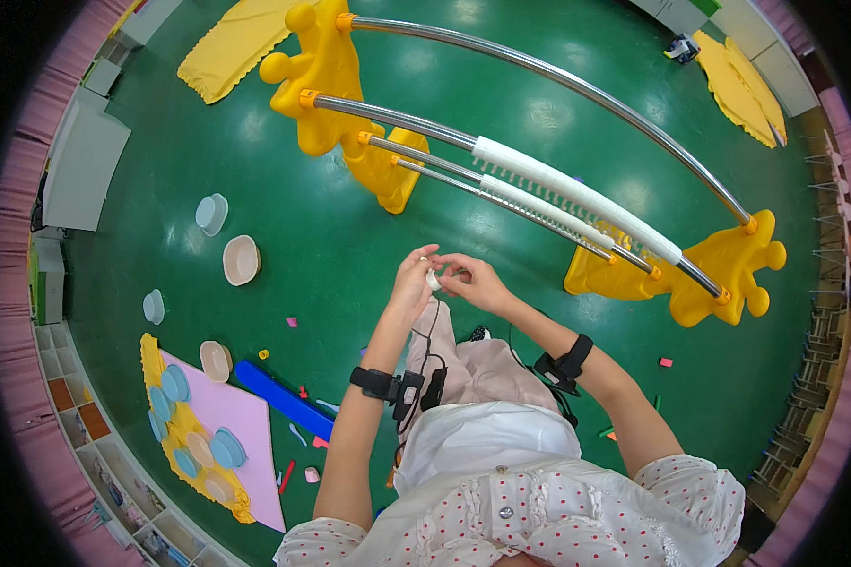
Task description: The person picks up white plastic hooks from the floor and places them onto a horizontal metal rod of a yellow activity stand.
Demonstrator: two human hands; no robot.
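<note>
My left hand (414, 282) and my right hand (471, 280) meet in front of me, fingertips pinching a small white bead (433, 281) between them. Just beyond the hands stands a large frame with yellow end pieces (323, 71) and several curved metal rods (558, 80). Two of the rods carry long rows of white beads (577, 197). Both wrists wear black straps with cables.
On the green floor to the left lie a pink mat (232, 416) on a yellow one with several blue and beige bowls, a blue bar (282, 399), and loose bowls (241, 259). Small coloured pieces are scattered about. Shelves (71, 416) line the left wall.
</note>
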